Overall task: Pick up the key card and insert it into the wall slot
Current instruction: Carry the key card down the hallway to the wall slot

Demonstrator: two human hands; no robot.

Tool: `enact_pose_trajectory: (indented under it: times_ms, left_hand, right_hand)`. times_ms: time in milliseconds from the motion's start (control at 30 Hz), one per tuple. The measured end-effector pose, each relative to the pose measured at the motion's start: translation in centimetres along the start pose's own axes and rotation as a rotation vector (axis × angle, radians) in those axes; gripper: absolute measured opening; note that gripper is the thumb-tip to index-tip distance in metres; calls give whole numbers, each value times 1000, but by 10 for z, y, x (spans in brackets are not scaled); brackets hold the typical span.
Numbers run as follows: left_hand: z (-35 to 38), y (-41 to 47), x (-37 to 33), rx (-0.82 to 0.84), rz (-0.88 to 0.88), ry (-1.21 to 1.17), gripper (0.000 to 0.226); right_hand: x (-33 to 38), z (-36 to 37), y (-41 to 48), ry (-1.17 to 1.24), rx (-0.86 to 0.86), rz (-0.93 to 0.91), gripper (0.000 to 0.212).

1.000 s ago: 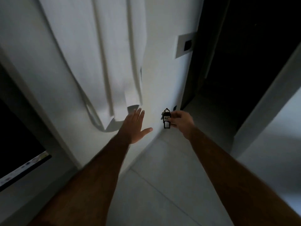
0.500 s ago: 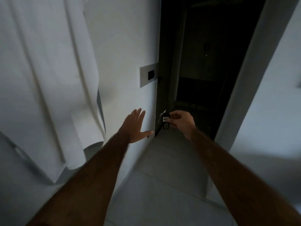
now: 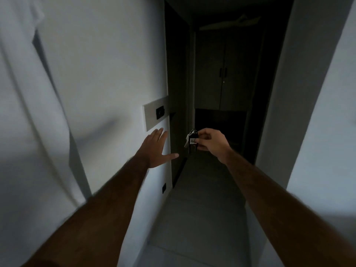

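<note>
My right hand [image 3: 211,140] pinches a dark key card tag [image 3: 193,142] with a white label and a metal key hanging on a ring, held up in the dim corridor. The wall slot [image 3: 160,112] is a small black opening in a grey plate [image 3: 152,117] on the white wall at left, above and left of the card. My left hand [image 3: 156,149] is open with fingers spread, palm near the wall just below the plate, holding nothing.
White fabric [image 3: 28,112] hangs along the left wall. A dark corridor leads ahead to a cabinet with double doors [image 3: 223,83]. A white wall [image 3: 317,112] bounds the right side. A small black outlet [image 3: 164,187] sits low on the left wall. The floor is grey tile.
The view has swung right and up along the wall: the plate with the slot now sits just above my left hand. Both hands keep their poses, the right still pinching the card.
</note>
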State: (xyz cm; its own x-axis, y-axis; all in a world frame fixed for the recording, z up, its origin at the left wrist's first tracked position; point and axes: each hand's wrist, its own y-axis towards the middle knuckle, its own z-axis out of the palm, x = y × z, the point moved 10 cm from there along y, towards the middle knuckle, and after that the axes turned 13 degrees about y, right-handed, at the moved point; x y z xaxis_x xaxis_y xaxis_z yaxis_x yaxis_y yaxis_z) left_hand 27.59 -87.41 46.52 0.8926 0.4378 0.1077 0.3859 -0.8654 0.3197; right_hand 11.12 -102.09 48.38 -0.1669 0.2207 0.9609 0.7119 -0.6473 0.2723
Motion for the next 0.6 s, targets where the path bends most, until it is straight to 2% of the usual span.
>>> enact_pose_trajectory:
  times_ms: [600]
  left_hand:
    - [40,246,8,-77,-115,71,116]
  right_hand:
    - [-42,-86,251,1,164,0,21]
